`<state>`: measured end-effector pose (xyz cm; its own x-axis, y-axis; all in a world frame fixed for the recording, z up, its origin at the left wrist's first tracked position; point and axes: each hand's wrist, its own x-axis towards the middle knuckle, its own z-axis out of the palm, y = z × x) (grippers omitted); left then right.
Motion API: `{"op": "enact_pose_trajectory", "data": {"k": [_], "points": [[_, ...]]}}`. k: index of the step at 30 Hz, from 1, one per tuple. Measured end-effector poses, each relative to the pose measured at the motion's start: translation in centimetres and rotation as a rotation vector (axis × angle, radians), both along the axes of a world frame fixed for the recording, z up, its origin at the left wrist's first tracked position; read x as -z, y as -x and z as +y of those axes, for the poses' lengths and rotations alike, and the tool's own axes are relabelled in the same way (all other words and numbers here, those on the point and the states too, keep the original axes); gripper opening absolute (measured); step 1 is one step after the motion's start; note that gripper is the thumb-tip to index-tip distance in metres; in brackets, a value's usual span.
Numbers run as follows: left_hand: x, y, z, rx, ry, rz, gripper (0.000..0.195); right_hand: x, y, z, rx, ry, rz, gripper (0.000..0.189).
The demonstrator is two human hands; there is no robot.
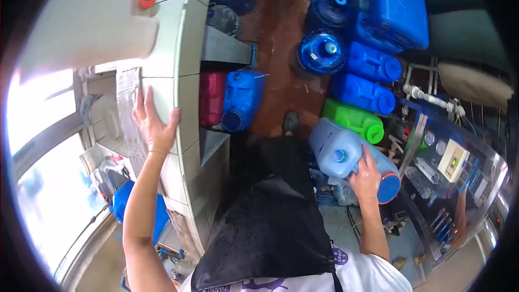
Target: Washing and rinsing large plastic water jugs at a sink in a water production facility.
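Observation:
My left hand (pixel 153 123) rests with spread fingers on the edge of a white tiled counter (pixel 160 61), beside a worn grey strip (pixel 131 109), and holds nothing. To the right, my right hand (pixel 365 176) is on the handle of a pale blue plastic water jug (pixel 332 142), its fingers curled around it. The jug lies tilted, with a small blue cap (pixel 339 155) and a large blue cap with a red rim (pixel 389 186). Just beyond it lies a green jug (pixel 352 119) with writing on its cap.
Blue jugs (pixel 365 93) and round water bottles (pixel 322 52) line the right side of the wet red floor (pixel 275 48). A blue jug (pixel 245 93) and a red container (pixel 211 97) stand under the counter. At right is a metal panel with gauges (pixel 429 138).

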<state>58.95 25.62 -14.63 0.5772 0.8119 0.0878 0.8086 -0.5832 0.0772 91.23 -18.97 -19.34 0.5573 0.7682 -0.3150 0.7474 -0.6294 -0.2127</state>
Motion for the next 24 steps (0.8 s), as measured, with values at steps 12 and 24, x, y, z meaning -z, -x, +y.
{"op": "enact_pose_trajectory", "data": {"k": [12,24], "points": [[-1.1,-0.1,-0.2,-0.022,0.008,-0.012,0.09,7.5,-4.3,12.8,0.698,-0.419,0.733,0.015],[-1.5,-0.3,0.1,0.032,0.005,-0.055,0.089,23.7,2.8,25.4,0.865,-0.351,1.47,0.01]]}}
